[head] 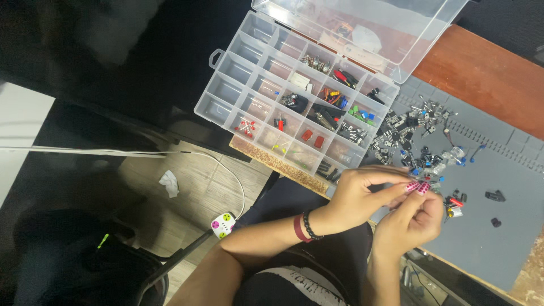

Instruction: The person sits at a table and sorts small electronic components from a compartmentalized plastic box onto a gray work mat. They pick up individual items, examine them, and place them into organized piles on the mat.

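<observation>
My left hand (354, 198), with dark bands on its wrist, and my right hand (411, 224) meet fingertip to fingertip over the near edge of a grey work mat (504, 175). Pink-nailed fingers pinch a tiny part between both hands; it is too small to tell what kind it is. Just beyond the fingertips a loose heap of small electronic components (422, 139) lies on the mat: black, silver, blue and red pieces. A clear plastic organiser box (226, 85) stands left of the heap, its lid (368, 28) open and many compartments holding sorted parts.
The mat lies on a brown wooden desk (481, 73). Stray black parts (494, 196) sit right of my hands. Below the desk edge is a wood-pattern floor with a white cable (113, 152), a white plug block (222, 225), a crumpled paper (169, 183) and a dark chair (85, 260).
</observation>
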